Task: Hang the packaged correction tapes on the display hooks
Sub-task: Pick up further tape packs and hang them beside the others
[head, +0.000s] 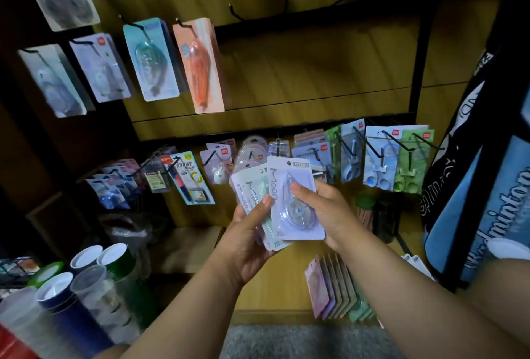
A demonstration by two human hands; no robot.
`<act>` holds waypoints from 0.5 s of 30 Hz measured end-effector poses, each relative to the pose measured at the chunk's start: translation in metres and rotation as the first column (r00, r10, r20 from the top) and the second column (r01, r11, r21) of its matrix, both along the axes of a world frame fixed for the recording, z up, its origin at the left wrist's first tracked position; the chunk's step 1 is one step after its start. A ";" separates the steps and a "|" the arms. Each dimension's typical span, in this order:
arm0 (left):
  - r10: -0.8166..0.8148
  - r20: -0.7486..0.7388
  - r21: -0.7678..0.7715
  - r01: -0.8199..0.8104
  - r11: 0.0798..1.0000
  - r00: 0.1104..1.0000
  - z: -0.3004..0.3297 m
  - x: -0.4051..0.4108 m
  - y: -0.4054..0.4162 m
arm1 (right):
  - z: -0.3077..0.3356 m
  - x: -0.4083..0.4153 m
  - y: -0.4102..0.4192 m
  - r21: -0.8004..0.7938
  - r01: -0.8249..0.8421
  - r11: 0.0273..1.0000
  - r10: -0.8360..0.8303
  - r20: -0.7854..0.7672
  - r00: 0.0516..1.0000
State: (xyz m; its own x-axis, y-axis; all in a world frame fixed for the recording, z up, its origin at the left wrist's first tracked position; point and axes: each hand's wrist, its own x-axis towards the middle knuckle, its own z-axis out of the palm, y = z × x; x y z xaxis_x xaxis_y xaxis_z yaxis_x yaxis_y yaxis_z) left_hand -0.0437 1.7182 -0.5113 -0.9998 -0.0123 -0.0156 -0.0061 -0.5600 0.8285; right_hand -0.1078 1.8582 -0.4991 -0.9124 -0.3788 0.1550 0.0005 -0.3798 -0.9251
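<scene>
Broadly, the far wall is a wooden display panel crossed by black rails, with packaged goods hanging in rows: an upper row at the far left ending in an orange pack, and a crowded lower row running left to right. To the right of the orange pack several empty hooks jut from the upper rail. A blue badminton bag stands at the right, and tubes with white caps cluster at the near left.

Near the centre, the left hand holds a fanned stack of correction tapes, fingers curled behind the cards and thumb pressed on the front. The right hand grips the front pack, thumb on its clear blister and fingers wrapped behind, the pack overlapping the stack and upright.

The step in hand looks like separating one pack from the bundle; none of these is on a hook yet. The next move probably calls for drawing that pack clear to the right, raising it toward a free hook, and lining up the hang hole at the card's top edge with the hook's tip. The hole is small, so the card likely needs to be held square.
</scene>
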 end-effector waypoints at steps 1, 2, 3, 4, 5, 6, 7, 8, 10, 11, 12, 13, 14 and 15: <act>0.009 -0.015 -0.024 -0.009 1.000 1.000 0.002 -0.001 0.000 | 0.003 0.000 0.001 -0.004 -0.005 1.000 0.005 -0.007 1.000; 0.019 -0.031 -0.046 -0.020 0.999 0.999 0.004 -0.003 -0.001 | 0.006 0.000 0.002 -0.009 -0.012 1.000 0.012 -0.014 1.000; 0.028 -0.046 -0.066 -0.031 0.997 0.999 0.007 -0.005 -0.001 | 0.009 0.000 0.003 -0.017 -0.020 1.000 0.020 -0.023 1.000; 0.039 -0.060 -0.079 -0.044 0.996 0.997 0.010 -0.007 -0.001 | 0.013 0.000 0.004 -0.024 -0.029 0.999 0.029 -0.032 0.999; 0.052 -0.068 -0.082 -0.057 0.995 0.996 0.013 -0.009 0.000 | 0.017 0.000 0.005 -0.032 -0.039 0.999 0.038 -0.040 0.998; 0.064 -0.071 -0.076 -0.070 0.995 0.995 0.016 -0.011 0.001 | 0.021 -0.001 0.007 -0.045 -0.047 0.998 0.045 -0.042 0.998; 0.078 -0.069 -0.069 -0.082 0.994 0.995 0.018 -0.013 0.001 | 0.024 -0.002 0.008 -0.062 -0.054 0.997 0.052 -0.037 0.998; 0.092 -0.065 -0.071 -0.096 0.993 0.994 0.021 -0.015 0.002 | 0.027 -0.003 0.010 -0.077 -0.059 0.995 0.057 -0.030 0.998; 0.115 -0.059 -0.108 -0.121 0.987 0.992 0.027 -0.019 0.002 | 0.030 -0.007 0.011 -0.091 -0.060 0.994 0.059 -0.016 0.998; 0.125 -0.060 -0.133 -0.132 0.982 0.990 0.029 -0.021 0.003 | 0.031 -0.008 0.011 -0.093 -0.061 0.994 0.061 -0.010 0.998; 0.132 -0.061 -0.149 -0.140 0.979 0.989 0.031 -0.023 0.003 | 0.032 -0.010 0.011 -0.094 -0.064 0.993 0.064 -0.003 0.998; 0.132 -0.064 -0.158 -0.141 0.977 0.989 0.033 -0.025 0.002 | 0.033 -0.012 0.010 -0.095 -0.070 0.993 0.070 0.002 0.998; 0.127 -0.065 -0.164 -0.136 0.977 0.990 0.034 -0.026 0.001 | 0.034 -0.014 0.010 -0.095 -0.073 0.993 0.074 0.006 0.997; 0.115 -0.067 -0.167 -0.125 0.978 0.991 0.036 -0.028 0.000 | 0.036 -0.015 0.009 -0.093 -0.073 0.993 0.074 0.009 0.997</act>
State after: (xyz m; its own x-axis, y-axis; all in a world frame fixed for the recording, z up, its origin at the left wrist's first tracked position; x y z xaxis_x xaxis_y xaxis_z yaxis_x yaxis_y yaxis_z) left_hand -0.0719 1.7181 -0.4752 -0.9901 -0.1298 0.0538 0.1024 -0.4042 0.9089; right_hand -0.1233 1.8670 -0.4630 -0.8847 -0.4292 0.1816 0.0426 -0.4626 -0.8856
